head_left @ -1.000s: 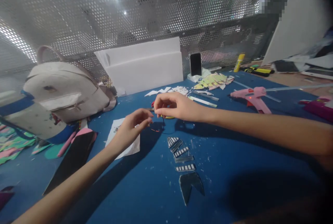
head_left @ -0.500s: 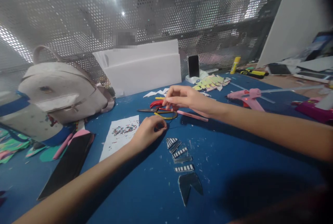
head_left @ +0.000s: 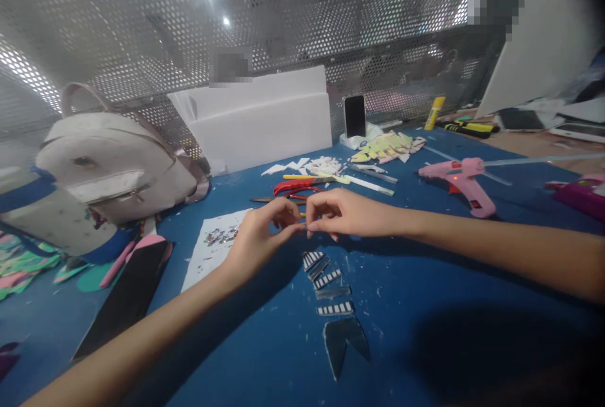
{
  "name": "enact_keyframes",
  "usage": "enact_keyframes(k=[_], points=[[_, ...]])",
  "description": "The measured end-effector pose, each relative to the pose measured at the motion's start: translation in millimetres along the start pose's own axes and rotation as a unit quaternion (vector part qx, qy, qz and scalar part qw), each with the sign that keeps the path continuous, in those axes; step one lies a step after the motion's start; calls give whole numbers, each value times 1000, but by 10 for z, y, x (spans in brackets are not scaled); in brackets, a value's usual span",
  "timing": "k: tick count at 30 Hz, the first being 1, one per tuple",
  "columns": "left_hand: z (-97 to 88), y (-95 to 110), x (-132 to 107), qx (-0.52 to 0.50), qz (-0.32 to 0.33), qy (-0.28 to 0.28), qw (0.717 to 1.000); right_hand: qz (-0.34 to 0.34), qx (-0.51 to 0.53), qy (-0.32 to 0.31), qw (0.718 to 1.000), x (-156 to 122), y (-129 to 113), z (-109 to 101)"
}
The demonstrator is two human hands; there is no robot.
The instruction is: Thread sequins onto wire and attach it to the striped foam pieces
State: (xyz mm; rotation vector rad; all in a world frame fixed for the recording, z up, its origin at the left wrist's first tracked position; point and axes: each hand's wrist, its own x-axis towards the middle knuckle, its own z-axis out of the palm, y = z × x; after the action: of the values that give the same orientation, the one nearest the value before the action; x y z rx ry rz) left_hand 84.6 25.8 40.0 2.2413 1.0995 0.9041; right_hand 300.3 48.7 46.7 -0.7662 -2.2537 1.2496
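Observation:
My left hand (head_left: 259,234) and my right hand (head_left: 343,213) meet fingertip to fingertip above the blue table. Both are closed in a pinch; whatever sits between the fingers is too small or hidden to make out. Just below them lies a row of cut dark and striped pieces (head_left: 334,309), with a forked dark piece (head_left: 341,339) at the near end. Behind the hands are scissors (head_left: 262,200), partly covered, and a red-handled cutter (head_left: 293,186). Left of my left hand, a white sheet (head_left: 196,268) carries small coloured bits (head_left: 220,237).
A pink glue gun (head_left: 466,177) rests on the right, its light lit red. White scraps (head_left: 326,166), yellowish cut pieces (head_left: 385,145), a propped phone (head_left: 355,116) and a glue stick (head_left: 435,113) are farther back. A backpack (head_left: 113,155) and black strip (head_left: 125,300) occupy the left.
My right hand has come down and nearer from over the scissors to touch my left fingertips. My left hand has risen slightly. The pink pen no longer shows beneath the right hand.

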Motion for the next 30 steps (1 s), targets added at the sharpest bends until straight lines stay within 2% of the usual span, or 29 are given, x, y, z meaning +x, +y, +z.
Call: enact_keyframes(k=[3,8,12,21,30], points=[[13,-35,-16,6,-12,-19,1000,6,16,7,1000,-11,7,-17],[40,-206,-93,0,-22,-132,991,31,21,2,999,-86,56,-94],[67,-282,-147,-17,-21,-172,985,31,24,-2,999,-141,63,-134],[120,-213,-175,-56,-66,-144,986,26,-3,-12,1000,-157,23,-109],[116,-241,-163,-148,-118,-119,975,26,-16,5,1000,-186,-2,82]])
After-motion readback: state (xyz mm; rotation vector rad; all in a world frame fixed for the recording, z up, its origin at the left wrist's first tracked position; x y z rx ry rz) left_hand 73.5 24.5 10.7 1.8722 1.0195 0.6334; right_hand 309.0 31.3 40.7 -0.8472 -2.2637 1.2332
